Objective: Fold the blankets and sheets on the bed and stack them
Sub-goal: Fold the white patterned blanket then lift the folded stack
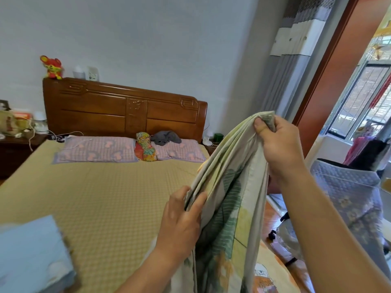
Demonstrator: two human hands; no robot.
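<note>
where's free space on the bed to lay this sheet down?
Bare mattress between the pillows and the blue folded blanket, left of the sheet both hands hold. Crowded at the headboard end: pillows, floral bundle, gray cloth.

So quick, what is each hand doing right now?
Left hand: pinches the layered edge of the pale patterned cotton sheet.
Right hand: grips the sheet's bunched top corner, held high.

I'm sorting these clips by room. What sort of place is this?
A home bedroom, most likely: a bed with a carved wooden headboard, two pillows, and a bedside table.
</note>
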